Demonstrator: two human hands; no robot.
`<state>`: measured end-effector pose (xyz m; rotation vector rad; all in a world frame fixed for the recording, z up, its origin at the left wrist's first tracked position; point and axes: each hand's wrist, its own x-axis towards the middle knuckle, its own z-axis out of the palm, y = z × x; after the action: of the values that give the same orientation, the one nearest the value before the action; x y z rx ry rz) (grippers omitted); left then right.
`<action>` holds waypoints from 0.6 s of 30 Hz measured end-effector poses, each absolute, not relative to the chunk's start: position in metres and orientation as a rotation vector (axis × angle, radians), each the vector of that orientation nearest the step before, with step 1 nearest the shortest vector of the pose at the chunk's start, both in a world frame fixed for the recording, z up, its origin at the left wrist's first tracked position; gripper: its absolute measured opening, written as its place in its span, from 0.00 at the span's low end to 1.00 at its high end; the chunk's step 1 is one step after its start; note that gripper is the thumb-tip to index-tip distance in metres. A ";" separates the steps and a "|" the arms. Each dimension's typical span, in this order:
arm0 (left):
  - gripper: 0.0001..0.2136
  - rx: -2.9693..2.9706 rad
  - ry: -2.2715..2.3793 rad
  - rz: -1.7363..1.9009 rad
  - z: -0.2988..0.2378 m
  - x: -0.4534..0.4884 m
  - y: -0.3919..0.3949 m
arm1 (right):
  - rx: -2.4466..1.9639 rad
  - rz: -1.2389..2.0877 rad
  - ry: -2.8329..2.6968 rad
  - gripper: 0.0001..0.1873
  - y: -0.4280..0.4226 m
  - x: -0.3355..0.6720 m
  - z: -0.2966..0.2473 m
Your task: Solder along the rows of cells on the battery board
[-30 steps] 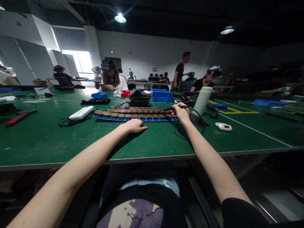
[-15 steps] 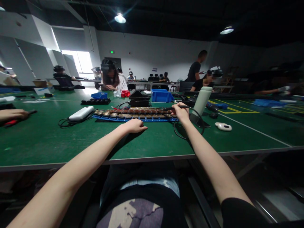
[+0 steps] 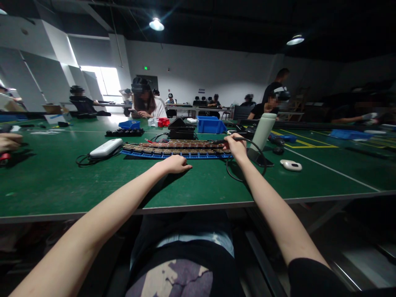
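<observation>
Long blue-edged strips (image 3: 204,156) with rows of small copper and dark parts lie across the table in front of me. My right hand (image 3: 236,146) pinches a black soldering iron (image 3: 219,142) at the right end of the strips, its tip pointing left over them. From its back end a black cable (image 3: 265,159) loops round to the right. At the strips' near edge, my left hand (image 3: 175,164) rests on the table, fingers curled under and thumb to the right. Nothing shows in it, though its fingertips are hidden.
A white case (image 3: 107,148) with a black cable lies left. Behind the strips stand a black box (image 3: 181,130) and a blue bin (image 3: 211,124). A pale green bottle (image 3: 262,130) and small white device (image 3: 291,165) are right. A co-worker's hand (image 3: 9,142) is far left.
My hands and the soldering iron look unmoved. The co-worker's hand at far left has shifted left with its red-handled tool. A standing person in the background has moved right.
</observation>
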<state>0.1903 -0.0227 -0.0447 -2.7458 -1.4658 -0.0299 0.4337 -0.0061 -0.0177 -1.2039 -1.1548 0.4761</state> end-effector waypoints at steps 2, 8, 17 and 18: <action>0.23 -2.745 -1.462 -0.032 -0.045 0.191 -0.023 | -1.199 0.476 -1.154 0.07 -0.006 0.434 -0.018; 0.23 -2.744 -1.496 -0.043 -0.045 0.191 -0.022 | -1.199 0.453 -1.171 0.07 -0.002 0.436 -0.020; 0.23 -2.741 -1.481 -0.012 -0.044 0.190 -0.024 | -1.182 0.457 -1.158 0.06 -0.004 0.437 -0.017; 0.23 -2.738 -1.479 -0.003 -0.043 0.190 -0.024 | -1.167 0.458 -1.149 0.07 -0.004 0.437 -0.016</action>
<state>0.1905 -0.0241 -0.0432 -2.7383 -1.4791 -0.0029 0.4368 -0.0044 -0.0159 -1.1665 -1.1493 0.4584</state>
